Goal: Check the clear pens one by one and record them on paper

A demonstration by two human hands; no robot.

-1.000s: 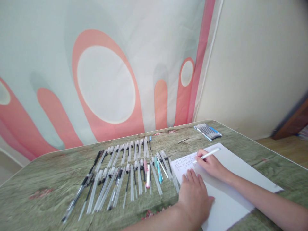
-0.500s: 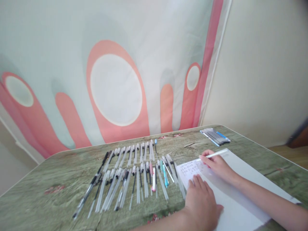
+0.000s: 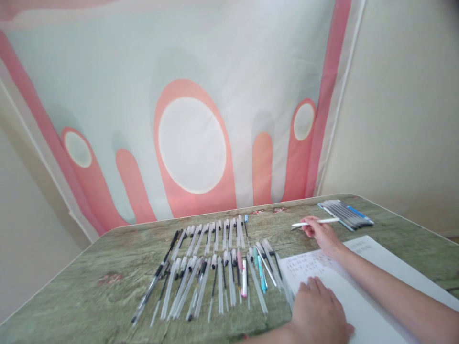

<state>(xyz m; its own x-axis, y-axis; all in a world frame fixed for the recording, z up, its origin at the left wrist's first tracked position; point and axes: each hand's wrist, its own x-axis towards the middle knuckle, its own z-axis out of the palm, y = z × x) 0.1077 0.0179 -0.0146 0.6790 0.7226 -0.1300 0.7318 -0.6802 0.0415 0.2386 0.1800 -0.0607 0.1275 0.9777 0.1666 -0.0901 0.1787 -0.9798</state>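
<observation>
My right hand [image 3: 319,235] pinches a slim white pen [image 3: 329,220]. It is raised near the far edge of a white sheet of paper [image 3: 383,257], with the pen's tip pointing left over the table. My left hand [image 3: 319,306] lies palm down on the near left part of the sheet, fingers stretched out and holding nothing. Rows of small handwriting cover the sheet's upper left corner. Left of the paper, many pens and refills lie in two rows, among them a turquoise pen [image 3: 262,274] and a white-and-pink pen [image 3: 244,279].
A flat pack of grey refills [image 3: 344,215] with blue edges lies at the back right of the wood-patterned table [image 3: 89,296]. Longer black-and-clear pens [image 3: 148,289] end the rows on the left. A patterned cloth [image 3: 193,143] hangs behind the table.
My right hand has lifted the pen off the paper and moved it toward the back of the table. My left hand stays on the sheet. The camera view has shifted.
</observation>
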